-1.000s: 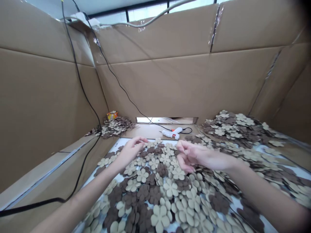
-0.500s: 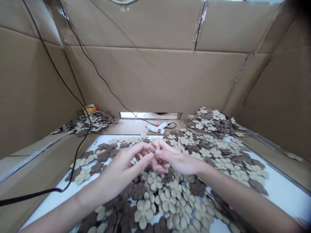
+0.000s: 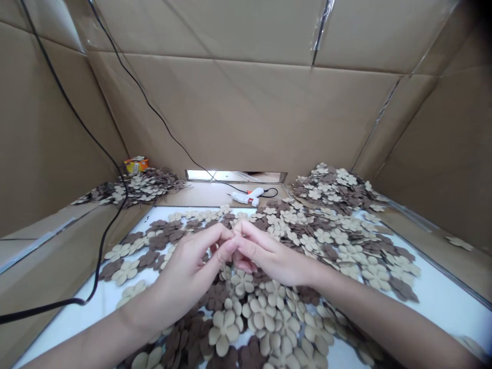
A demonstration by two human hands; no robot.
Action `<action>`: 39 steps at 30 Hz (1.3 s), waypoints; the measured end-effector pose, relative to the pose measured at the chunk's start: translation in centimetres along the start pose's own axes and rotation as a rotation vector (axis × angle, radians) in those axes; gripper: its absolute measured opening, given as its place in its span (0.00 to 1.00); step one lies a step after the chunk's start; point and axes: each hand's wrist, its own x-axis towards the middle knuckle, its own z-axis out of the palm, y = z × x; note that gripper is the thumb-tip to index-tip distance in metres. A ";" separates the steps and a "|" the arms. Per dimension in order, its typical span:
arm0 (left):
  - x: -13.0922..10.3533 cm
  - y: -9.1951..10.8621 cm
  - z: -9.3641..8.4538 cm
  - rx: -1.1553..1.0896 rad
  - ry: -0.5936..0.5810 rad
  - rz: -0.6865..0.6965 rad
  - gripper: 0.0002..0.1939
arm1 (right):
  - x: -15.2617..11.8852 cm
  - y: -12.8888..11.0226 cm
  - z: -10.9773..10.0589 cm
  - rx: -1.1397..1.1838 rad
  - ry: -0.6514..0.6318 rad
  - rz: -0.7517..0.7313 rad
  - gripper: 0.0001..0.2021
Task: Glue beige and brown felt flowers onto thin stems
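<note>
Both hands meet fingertip to fingertip above the middle of the white board (image 3: 446, 302). My left hand (image 3: 205, 256) is closed in a pinch, thumb against the forefinger. My right hand (image 3: 265, 251) is pinched too, its thumb and forefinger pressed against the left fingertips with the other fingers curled beneath. Whatever lies between the fingertips is hidden or too small to make out. Below and around the hands are beige flower cutouts (image 3: 225, 330) and dark brown flower cutouts (image 3: 251, 353), overlapping one another.
A white glue gun (image 3: 246, 198) with an orange trigger lies behind the hands. Flower heaps stand at back left (image 3: 144, 187) and back right (image 3: 334, 187). An orange box (image 3: 136, 165) stands by the left heap. A black cable (image 3: 111, 225) crosses the left side. Cardboard walls (image 3: 246, 118) surround the board.
My hands have drawn closer, their fingertips now pressed together, and sit slightly further left in view. The camera view has shifted a little. The flowers and glue gun lie as before.
</note>
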 end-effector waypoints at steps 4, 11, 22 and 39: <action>-0.2 -0.1 -0.2 0.143 0.011 0.110 0.09 | 0.0 -0.2 0.2 -0.195 0.068 0.008 0.16; -0.2 -0.7 -0.2 0.255 0.015 0.123 0.09 | -0.2 -0.3 0.4 -0.295 0.108 0.067 0.17; 0.0 -1.7 0.2 0.223 -0.044 -0.013 0.07 | -0.2 0.0 1.0 -0.230 0.087 0.105 0.19; -0.1 -2.6 0.3 0.174 -0.089 -0.053 0.09 | 0.0 -0.1 1.3 -0.114 0.103 0.124 0.18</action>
